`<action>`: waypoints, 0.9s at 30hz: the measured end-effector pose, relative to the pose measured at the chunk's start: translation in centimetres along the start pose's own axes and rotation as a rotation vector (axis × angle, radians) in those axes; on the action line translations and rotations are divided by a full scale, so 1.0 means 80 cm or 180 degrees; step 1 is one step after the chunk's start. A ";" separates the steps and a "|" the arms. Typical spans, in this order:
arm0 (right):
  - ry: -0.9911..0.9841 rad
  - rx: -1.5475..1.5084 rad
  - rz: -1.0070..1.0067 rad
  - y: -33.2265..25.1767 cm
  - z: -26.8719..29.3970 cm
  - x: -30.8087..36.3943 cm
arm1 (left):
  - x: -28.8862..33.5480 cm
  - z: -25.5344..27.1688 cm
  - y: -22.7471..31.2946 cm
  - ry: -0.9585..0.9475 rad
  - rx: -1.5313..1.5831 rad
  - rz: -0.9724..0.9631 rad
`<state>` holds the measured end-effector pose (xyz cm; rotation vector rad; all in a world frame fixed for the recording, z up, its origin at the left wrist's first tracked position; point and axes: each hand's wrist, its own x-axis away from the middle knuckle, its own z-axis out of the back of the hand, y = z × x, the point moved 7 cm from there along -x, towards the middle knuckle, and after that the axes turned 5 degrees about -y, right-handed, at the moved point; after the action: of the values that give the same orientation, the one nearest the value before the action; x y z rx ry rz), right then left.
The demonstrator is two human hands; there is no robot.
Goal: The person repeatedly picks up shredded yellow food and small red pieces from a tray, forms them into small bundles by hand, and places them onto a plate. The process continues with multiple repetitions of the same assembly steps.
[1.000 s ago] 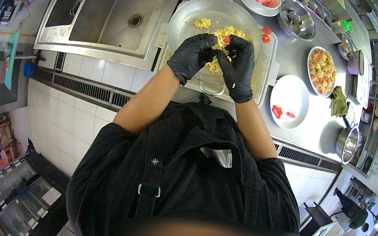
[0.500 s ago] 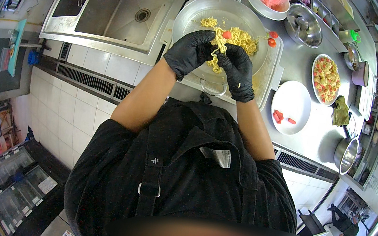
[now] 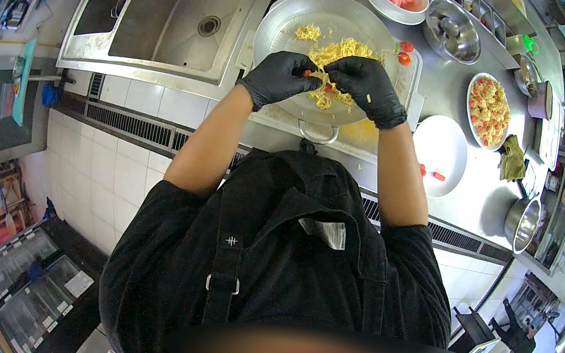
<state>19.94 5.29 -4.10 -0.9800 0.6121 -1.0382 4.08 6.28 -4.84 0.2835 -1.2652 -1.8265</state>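
Observation:
Over a wide, shallow metal pan (image 3: 279, 37), both my black-gloved hands work close together. My left hand (image 3: 282, 80) is closed around a small red piece (image 3: 307, 73) with yellow noodles about it. Just to its right, my right hand (image 3: 365, 87) pinches noodle strands near the same piece. Noodles (image 3: 349, 49) lie heaped in the pan beyond the fingers, with a smaller clump (image 3: 308, 32) to the left. More noodles (image 3: 325, 98) show below my fingertips, with red bits among them; whether these hang or rest in the pan, I cannot tell.
Right of the pan, a white plate (image 3: 440, 144) holds a few red pieces. Farther right stands an oval dish of noodle-wrapped red pieces (image 3: 489, 111). Red tomatoes (image 3: 404, 58) sit at the pan's right rim. A steel bowl (image 3: 453, 31) lies beyond; a sink (image 3: 174, 26) is left.
My hands have lowered slightly and my right hand has moved right, its elbow swinging outward. The noodle strand that was stretched up between my hands is now lower, around the red piece.

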 end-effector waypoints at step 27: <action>0.1968 -0.1329 0.0206 -0.004 -0.031 0.046 | -0.020 -0.046 -0.020 0.0524 0.4081 -0.0193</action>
<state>19.29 0.94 -4.85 -0.9815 1.4043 -1.1840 6.45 5.22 -8.31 1.1208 -2.1454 -0.7588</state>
